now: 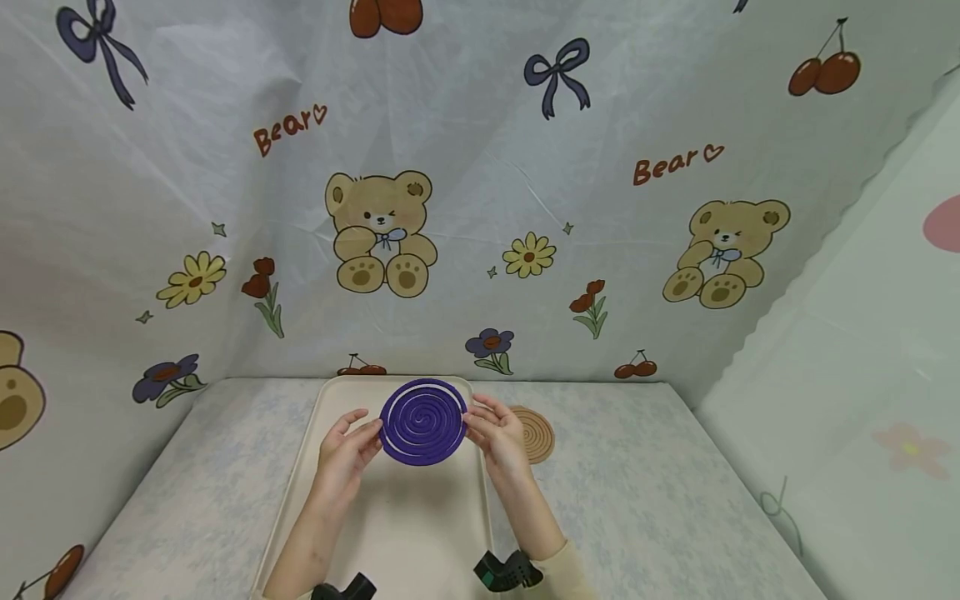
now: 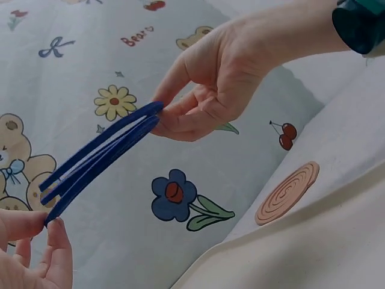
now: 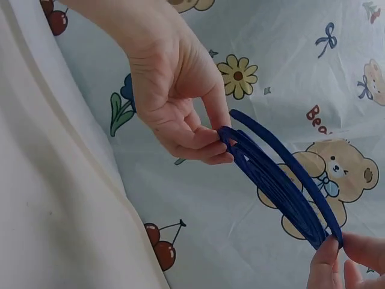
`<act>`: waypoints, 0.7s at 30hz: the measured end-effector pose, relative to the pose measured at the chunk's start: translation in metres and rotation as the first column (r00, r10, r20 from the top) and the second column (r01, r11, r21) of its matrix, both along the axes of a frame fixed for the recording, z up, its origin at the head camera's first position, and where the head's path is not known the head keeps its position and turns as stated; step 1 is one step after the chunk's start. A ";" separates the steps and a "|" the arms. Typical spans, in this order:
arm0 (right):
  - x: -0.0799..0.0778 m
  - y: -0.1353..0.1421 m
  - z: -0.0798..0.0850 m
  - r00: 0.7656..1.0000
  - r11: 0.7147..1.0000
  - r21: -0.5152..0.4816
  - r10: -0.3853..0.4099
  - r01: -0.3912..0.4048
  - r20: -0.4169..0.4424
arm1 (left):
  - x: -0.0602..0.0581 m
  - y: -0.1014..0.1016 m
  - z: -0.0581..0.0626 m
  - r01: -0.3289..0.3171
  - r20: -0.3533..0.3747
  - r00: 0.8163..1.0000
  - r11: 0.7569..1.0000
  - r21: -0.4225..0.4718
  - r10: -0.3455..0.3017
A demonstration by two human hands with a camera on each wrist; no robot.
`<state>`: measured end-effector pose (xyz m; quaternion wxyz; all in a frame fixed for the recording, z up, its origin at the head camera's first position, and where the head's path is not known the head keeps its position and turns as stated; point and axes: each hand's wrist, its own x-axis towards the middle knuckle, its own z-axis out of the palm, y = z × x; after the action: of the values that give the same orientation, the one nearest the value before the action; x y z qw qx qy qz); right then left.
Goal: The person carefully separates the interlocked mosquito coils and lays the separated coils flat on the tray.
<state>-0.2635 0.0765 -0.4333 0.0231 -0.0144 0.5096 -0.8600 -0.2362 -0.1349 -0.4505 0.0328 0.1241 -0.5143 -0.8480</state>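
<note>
A purple-blue spiral mosquito coil (image 1: 423,422) is held up above a cream tray (image 1: 405,533), its flat face toward the head camera. My left hand (image 1: 345,458) pinches its left edge between thumb and fingers. At the opposite edge, my right hand (image 1: 501,433) pinches the rim likewise. Seen nearly edge-on in the right wrist view, the coil (image 3: 277,186) has an outer turn standing apart from the inner turns. Behind my right hand a tan spiral coil (image 1: 538,435) lies on the table right of the tray, partly hidden in the head view.
The tray lies lengthwise on a pale mottled table (image 1: 637,500). A white cloth (image 1: 465,125) printed with bears, flowers and cherries hangs behind the table and along its left. Another pale wall (image 1: 862,350) rises at the right, with a thin cord (image 1: 783,508) near its foot.
</note>
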 end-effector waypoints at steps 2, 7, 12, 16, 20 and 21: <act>0.000 0.000 0.000 1.000 0.999 -0.038 0.009 -0.008 0.026 | 0.000 0.000 0.000 0.000 -0.008 1.000 1.000 -0.006 0.000; 0.001 -0.001 -0.002 0.995 0.996 -0.091 0.007 0.002 0.099 | 0.002 0.005 0.001 -0.081 -0.063 0.995 0.990 -0.114 0.074; 0.003 -0.004 -0.003 0.990 0.996 -0.028 -0.075 0.079 0.119 | 0.004 0.013 0.000 -0.166 -0.112 0.983 0.965 -0.201 0.146; 0.007 -0.006 -0.001 0.987 0.992 0.042 -0.124 0.120 0.106 | 0.005 0.019 -0.001 -0.249 -0.158 0.963 0.947 -0.202 0.219; 0.011 -0.008 0.003 0.989 0.992 0.066 -0.114 0.108 0.095 | 0.006 0.021 -0.001 -0.323 -0.208 0.936 0.925 -0.198 0.282; 0.011 -0.008 0.004 0.991 0.992 0.073 -0.107 0.101 0.086 | 0.006 0.021 -0.001 -0.333 -0.217 0.932 0.921 -0.204 0.289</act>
<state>-0.2528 0.0690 -0.4296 0.0016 0.0517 0.5371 -0.8419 -0.2303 -0.1138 -0.4510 0.2291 0.1213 -0.5803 -0.7720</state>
